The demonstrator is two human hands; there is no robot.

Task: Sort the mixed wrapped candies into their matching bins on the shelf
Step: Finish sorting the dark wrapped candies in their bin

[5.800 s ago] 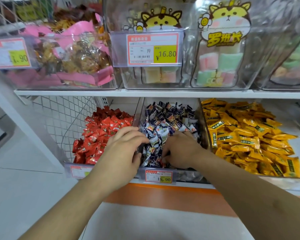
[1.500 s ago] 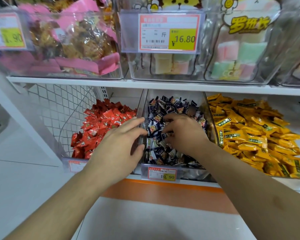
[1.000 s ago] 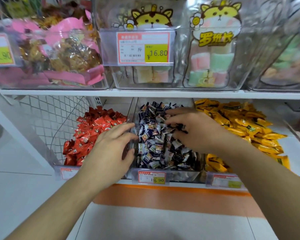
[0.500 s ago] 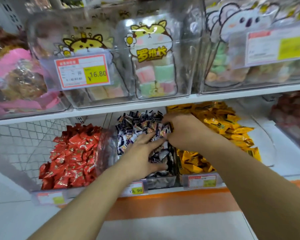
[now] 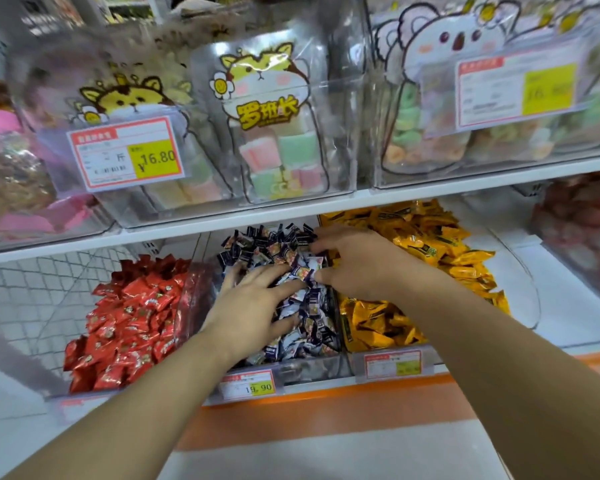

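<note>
At the centre of the frame we see both hands in the middle clear plastic bin on the lower shelf, which is heaped with small candies in dark blue and white wrappers. Our left hand lies palm down on the heap, its fingers spread and nearly straight, pressing on the wrappers without curling round any. Our right hand sits just to the right of it, over the back of the same heap, with fingers bent toward the pile; its thumb and forefinger seem to pinch one blue and white candy, though the fingertips are partly hidden, so we cannot tell for sure. Left of centre stands a bin of red-wrapped candies, and right of centre a bin of yellow-wrapped candies. A white and yellow price tag reading 19.90 is clipped to the front of the middle bin, at lower centre.
</note>
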